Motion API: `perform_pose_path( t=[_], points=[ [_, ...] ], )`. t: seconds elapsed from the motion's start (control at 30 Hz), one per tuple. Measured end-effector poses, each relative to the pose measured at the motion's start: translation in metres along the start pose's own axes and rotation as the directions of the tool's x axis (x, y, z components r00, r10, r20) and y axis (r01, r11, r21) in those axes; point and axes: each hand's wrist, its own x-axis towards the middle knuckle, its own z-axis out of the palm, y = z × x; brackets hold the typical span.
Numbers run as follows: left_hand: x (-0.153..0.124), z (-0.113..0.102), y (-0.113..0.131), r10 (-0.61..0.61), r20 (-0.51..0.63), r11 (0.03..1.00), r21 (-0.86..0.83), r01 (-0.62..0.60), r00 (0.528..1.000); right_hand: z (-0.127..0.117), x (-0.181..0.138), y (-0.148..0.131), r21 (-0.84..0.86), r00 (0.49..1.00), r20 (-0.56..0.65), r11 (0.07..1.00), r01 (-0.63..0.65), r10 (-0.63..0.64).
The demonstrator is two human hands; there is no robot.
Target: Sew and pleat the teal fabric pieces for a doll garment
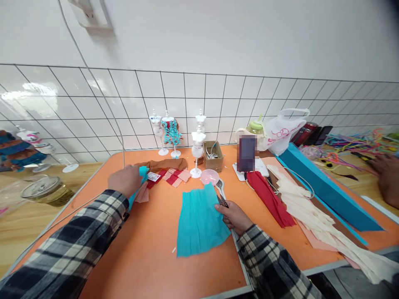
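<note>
My left hand (124, 181) is closed on a narrow turquoise crepe paper strip (144, 171), which shows above and below the fist. My right hand (235, 216) grips small dark-handled scissors (222, 201), blades pointing up and away. Beside that hand, a wide turquoise crepe paper sheet (199, 226) with fine pleats lies on the orange table (149, 257), its right edge touching my fingers. A pink bowl (209, 177) and a white spoon (220, 185) are just beyond the scissors. Near my left hand lie red and pink paper pieces (174, 177) and a brown crepe paper roll (171, 164).
Along the wall stand small white mannequins (198, 145), one wearing a ruffled turquoise outfit (171, 132). A cardboard box (213, 155), a phone (247, 153) and red crepe paper (269, 199) stand or lie farther right. Another person's hand (388, 176) rests at far right.
</note>
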Motion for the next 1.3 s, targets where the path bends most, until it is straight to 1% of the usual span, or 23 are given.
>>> perform_pose_path(
  t=[0.03,0.1,0.17,0.23,0.37,0.47,0.57,0.67,0.73,0.8,0.87,0.93,1.0,1.07,1.1,1.17,1.2,1.23,1.27,1.3],
  points=[
    [0.002,-0.003,0.005,0.041,-0.012,0.999,0.024,-0.041,0.999,0.000,0.000,0.000,0.000,1.000,-0.005,1.000,-0.001,0.001],
    [0.008,-0.006,0.015,0.156,0.010,0.986,0.050,-0.156,0.988,0.000,0.000,-0.001,0.002,1.000,-0.014,1.000,-0.004,0.004],
    [0.013,-0.002,0.023,0.268,0.063,0.961,0.055,-0.271,0.961,0.001,0.000,-0.002,0.009,1.000,-0.020,1.000,-0.002,0.002],
    [0.016,0.005,0.028,0.356,0.100,0.931,0.055,-0.362,0.929,0.000,0.000,-0.002,0.013,1.000,-0.017,1.000,0.005,-0.005],
    [0.023,0.015,0.030,0.448,0.120,0.886,0.075,-0.458,0.886,0.000,0.000,-0.001,0.012,1.000,-0.001,1.000,0.028,-0.028],
    [0.028,0.013,0.029,0.489,0.128,0.860,0.094,-0.501,0.863,0.000,0.000,-0.002,0.003,1.000,-0.004,1.000,0.027,-0.027],
    [0.033,0.002,0.029,0.507,0.101,0.847,0.125,-0.517,0.856,-0.001,0.001,-0.002,0.006,1.000,-0.001,1.000,0.017,-0.017],
    [0.033,-0.018,0.026,0.538,0.057,0.829,0.145,-0.540,0.841,-0.002,0.001,-0.002,0.005,1.000,0.004,1.000,0.010,-0.010],
    [0.029,-0.029,0.020,0.558,0.026,0.819,0.145,-0.555,0.829,-0.002,0.000,-0.002,-0.004,1.000,-0.005,1.000,0.002,-0.002],
    [0.022,-0.034,0.011,0.529,0.017,0.841,0.123,-0.527,0.848,-0.002,-0.001,-0.001,-0.009,1.000,-0.021,1.000,-0.007,0.007],
    [0.013,-0.029,0.000,0.481,0.028,0.872,0.092,-0.482,0.876,-0.002,-0.002,-0.002,-0.009,0.999,-0.032,1.000,-0.014,0.013],
    [0.003,-0.015,-0.008,0.465,0.055,0.882,0.061,-0.468,0.883,-0.002,-0.002,-0.002,-0.013,0.999,-0.028,1.000,-0.019,0.019],
    [-0.005,0.006,-0.013,0.481,0.094,0.875,0.018,-0.485,0.872,-0.002,-0.002,-0.002,-0.022,1.000,-0.016,1.000,-0.019,0.019],
    [-0.010,0.027,-0.015,0.524,0.093,0.851,-0.031,-0.524,0.847,-0.001,-0.002,-0.002,-0.030,1.000,-0.007,0.999,-0.013,0.013],
    [-0.010,0.037,-0.015,0.555,0.076,0.832,-0.061,-0.551,0.829,0.000,-0.002,-0.002,-0.033,1.000,-0.005,0.999,-0.009,0.009],
    [-0.008,0.049,-0.015,0.577,0.017,0.811,-0.130,-0.571,0.816,0.000,-0.002,-0.002,-0.034,1.000,-0.006,0.999,0.000,-0.001],
    [-0.007,0.051,-0.015,0.565,-0.008,0.815,-0.149,-0.560,0.825,0.000,-0.002,-0.002,-0.032,1.000,-0.009,0.999,0.005,-0.005],
    [-0.007,0.050,-0.014,0.534,-0.041,0.832,-0.154,-0.533,0.844,0.000,-0.002,-0.002,-0.028,1.000,-0.012,1.000,0.007,-0.007],
    [-0.009,0.046,-0.011,0.492,-0.083,0.854,-0.149,-0.499,0.867,0.000,-0.002,-0.002,-0.023,1.000,-0.015,1.000,0.008,-0.008],
    [-0.015,0.038,-0.005,0.435,-0.152,0.879,-0.140,-0.455,0.887,-0.001,-0.002,-0.002,-0.018,1.000,-0.018,1.000,0.007,-0.007]
  ],
)
